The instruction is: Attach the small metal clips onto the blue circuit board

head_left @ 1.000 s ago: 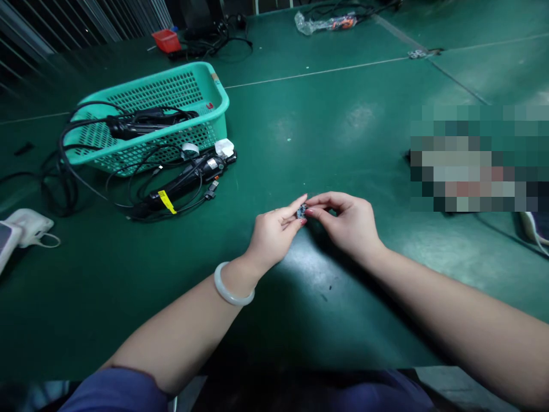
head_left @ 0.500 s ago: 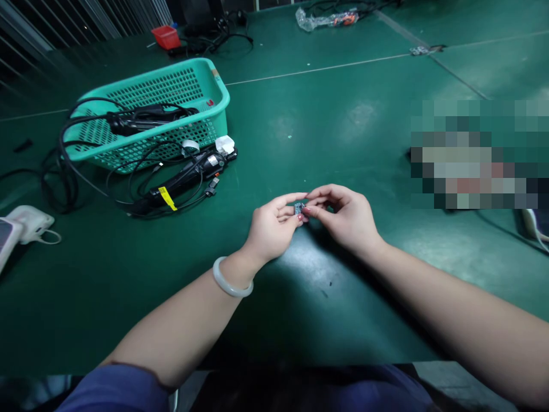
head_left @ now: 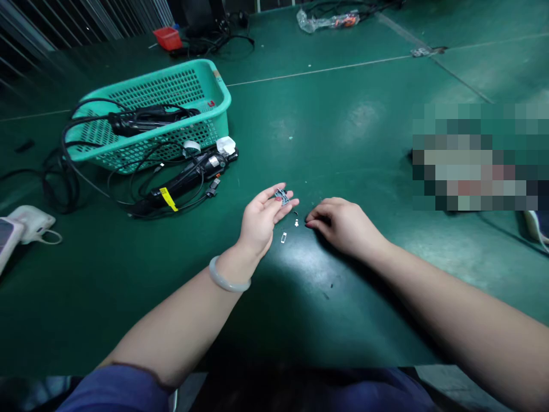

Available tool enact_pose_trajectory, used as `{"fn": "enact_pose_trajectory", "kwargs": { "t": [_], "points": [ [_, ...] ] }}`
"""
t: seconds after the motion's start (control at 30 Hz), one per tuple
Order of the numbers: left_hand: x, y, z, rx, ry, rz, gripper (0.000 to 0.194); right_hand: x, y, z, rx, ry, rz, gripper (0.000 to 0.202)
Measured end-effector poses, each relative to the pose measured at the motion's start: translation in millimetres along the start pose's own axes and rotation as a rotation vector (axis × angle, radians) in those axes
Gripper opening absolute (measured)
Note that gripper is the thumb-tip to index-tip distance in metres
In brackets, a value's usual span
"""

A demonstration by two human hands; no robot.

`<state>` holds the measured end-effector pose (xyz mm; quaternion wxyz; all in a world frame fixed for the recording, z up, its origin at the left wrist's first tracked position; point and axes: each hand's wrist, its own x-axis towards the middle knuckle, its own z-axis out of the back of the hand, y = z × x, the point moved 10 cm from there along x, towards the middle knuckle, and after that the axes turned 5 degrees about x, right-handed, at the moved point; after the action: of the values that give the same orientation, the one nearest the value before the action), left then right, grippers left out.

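My left hand (head_left: 260, 220) pinches a small blue-grey piece with cut-outs (head_left: 282, 197) between thumb and fingers, just above the green table (head_left: 369, 320). Its exact kind is too small to tell. A pale bangle circles that wrist. My right hand (head_left: 345, 223) rests low at the table, thumb and fingertips drawn together; whatever they hold, if anything, does not show. Between the hands lie a small white rectangular frame (head_left: 283, 238), a tiny white piece (head_left: 296, 223) and a thin dark curved bit (head_left: 295, 213).
A turquoise basket (head_left: 223, 94) with black cabled devices stands at the left. Before it lies a black handheld device (head_left: 189, 177) with cables and a yellow tag. A white device (head_left: 32, 223) is at far left, a red bin (head_left: 168, 39) behind. A blurred-out patch covers the right.
My hands have moved apart. The left draws back leftward with the grey piece; the right sinks toward the table. The small white pieces between them now show.
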<state>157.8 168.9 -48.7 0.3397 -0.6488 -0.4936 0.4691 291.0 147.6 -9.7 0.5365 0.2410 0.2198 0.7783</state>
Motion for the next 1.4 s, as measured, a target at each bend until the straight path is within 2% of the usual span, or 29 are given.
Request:
{"fn": "enact_pose_trajectory", "kwargs": {
  "t": [0.13,0.3,0.37,0.5,0.6,0.7,0.77,0.93,1.07,1.17,1.4],
  "points": [
    [-2,0,-5.1,0.09,0.032,-0.001,0.022,-1,6,0,-0.033,0.01,0.034,0.012],
    [-4,0,-13.6,0.122,0.114,-0.025,0.016,-6,8,23,0.127,-0.175,0.047,0.01],
    [-5,0,-16.5,0.12,0.15,-0.039,0.021,-9,8,30,0.198,-0.235,0.039,0.01],
    [-6,-2,-20.2,0.102,0.202,-0.077,0.037,-14,7,36,0.327,-0.309,0.033,0.01],
    [-6,-4,-20.5,0.081,0.215,-0.102,0.035,-16,13,40,0.345,-0.343,0.077,0.008],
    [-7,-2,-22.4,0.075,0.24,-0.091,0.034,-17,24,44,0.345,-0.359,0.169,0.007],
    [-8,0,-24.5,0.079,0.262,-0.078,0.035,-16,24,46,0.385,-0.371,0.18,0.008],
    [-8,3,-25.3,0.093,0.266,-0.053,0.038,-10,1,38,0.615,-0.341,0.022,0.005],
    [-8,4,-25.6,0.085,0.267,-0.037,0.04,-7,-4,27,0.759,-0.275,-0.029,0.004],
    [-7,5,-26.2,0.092,0.273,-0.035,0.039,-8,-1,27,0.728,-0.26,-0.018,0.003],
    [-8,3,-24.2,0.11,0.255,-0.055,0.039,-12,17,38,0.506,-0.313,0.128,0.007]
  ]
}}
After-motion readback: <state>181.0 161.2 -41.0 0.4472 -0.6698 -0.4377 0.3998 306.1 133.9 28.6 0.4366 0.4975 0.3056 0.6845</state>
